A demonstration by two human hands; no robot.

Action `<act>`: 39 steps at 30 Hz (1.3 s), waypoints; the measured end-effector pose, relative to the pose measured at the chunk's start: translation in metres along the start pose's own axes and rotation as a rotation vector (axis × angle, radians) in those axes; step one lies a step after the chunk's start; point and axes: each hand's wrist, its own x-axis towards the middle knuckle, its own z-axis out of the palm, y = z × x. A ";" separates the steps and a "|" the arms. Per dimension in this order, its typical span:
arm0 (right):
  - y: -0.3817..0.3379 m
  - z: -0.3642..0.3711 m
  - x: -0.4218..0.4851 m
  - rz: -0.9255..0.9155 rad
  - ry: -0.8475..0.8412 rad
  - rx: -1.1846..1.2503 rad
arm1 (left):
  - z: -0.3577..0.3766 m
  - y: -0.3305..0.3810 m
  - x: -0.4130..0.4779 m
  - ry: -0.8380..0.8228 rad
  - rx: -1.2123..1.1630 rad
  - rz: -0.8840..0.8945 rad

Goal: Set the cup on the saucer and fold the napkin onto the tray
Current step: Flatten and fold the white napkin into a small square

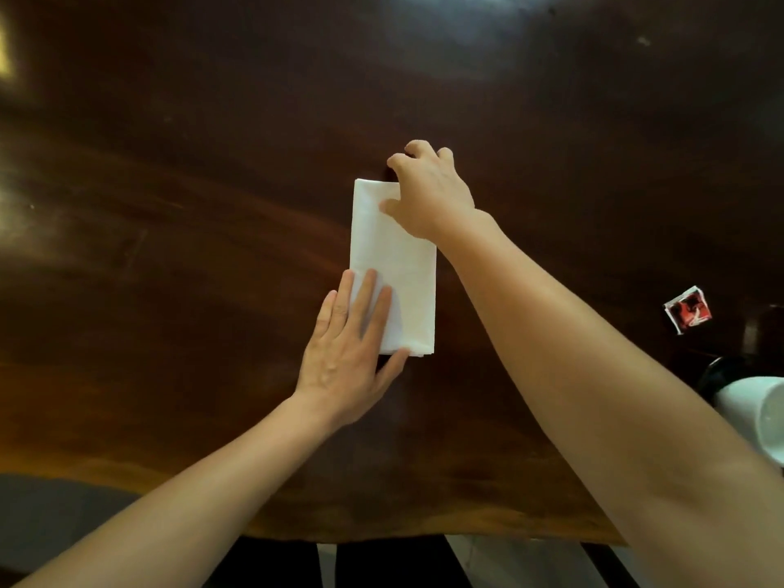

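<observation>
The left hand (348,354) lies flat and open on the folded napkin (399,265) while the right hand (428,193) pinches its far edge — a quick pull could slide it and spoil the fold.

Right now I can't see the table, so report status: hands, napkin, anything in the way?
Left hand flat on napkin, near end. Right hand pinching far end. Napkin folded on bare table; no tray seen. Cup at right edge, clear.
</observation>
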 end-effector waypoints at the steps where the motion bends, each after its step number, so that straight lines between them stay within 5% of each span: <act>1: 0.001 -0.001 0.001 0.004 0.007 0.031 | 0.001 -0.001 0.000 -0.001 0.017 0.000; 10: 0.003 -0.014 -0.004 0.135 -0.045 0.236 | 0.004 0.002 0.001 0.006 0.041 -0.018; 18: -0.009 -0.028 -0.083 -0.150 0.210 0.280 | 0.006 0.001 -0.002 0.035 0.035 0.005; 28: -0.010 0.045 -0.176 -0.207 0.106 0.281 | -0.004 0.003 -0.001 -0.074 0.037 0.015; 33: -0.013 0.053 -0.175 -0.198 0.202 0.278 | -0.022 -0.022 -0.011 0.152 -0.531 0.046; 36: -0.014 0.054 -0.180 -0.210 0.188 0.254 | -0.039 -0.044 -0.016 0.411 -0.557 -0.168; 39: -0.015 0.047 -0.186 -0.139 0.206 0.316 | -0.056 -0.039 -0.005 0.408 -0.500 -0.179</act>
